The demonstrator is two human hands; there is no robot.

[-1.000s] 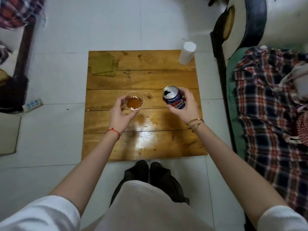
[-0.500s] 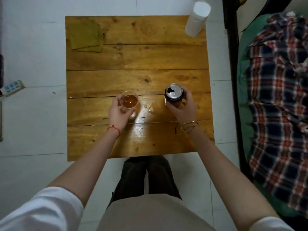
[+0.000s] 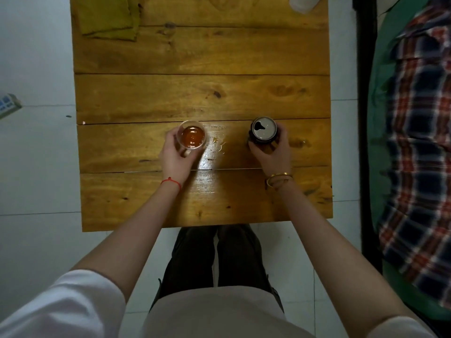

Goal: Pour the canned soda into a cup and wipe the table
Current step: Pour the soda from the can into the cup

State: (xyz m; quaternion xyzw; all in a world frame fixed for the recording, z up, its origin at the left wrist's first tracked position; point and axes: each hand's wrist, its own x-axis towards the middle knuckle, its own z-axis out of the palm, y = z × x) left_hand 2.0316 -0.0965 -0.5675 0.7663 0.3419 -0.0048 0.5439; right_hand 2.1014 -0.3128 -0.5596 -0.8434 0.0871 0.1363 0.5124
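Filling more of the view than a moment ago, the wooden table (image 3: 202, 93) now carries both vessels, set down on it. Left of the can (image 3: 264, 132), the cup (image 3: 192, 137) of amber soda sits wrapped in the left hand (image 3: 175, 159). Around the can curl the right hand (image 3: 274, 154) and its fingers. Droplets (image 3: 219, 143) lie between them; a green cloth (image 3: 108, 17) lies far beyond the cup.

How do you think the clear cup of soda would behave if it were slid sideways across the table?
The cup is about full of brown soda, so it would likely slosh over. It looks like thin clear plastic, so a firm squeeze from the left hand may buckle it. Droplets on the table beside it suggest a slick surface.
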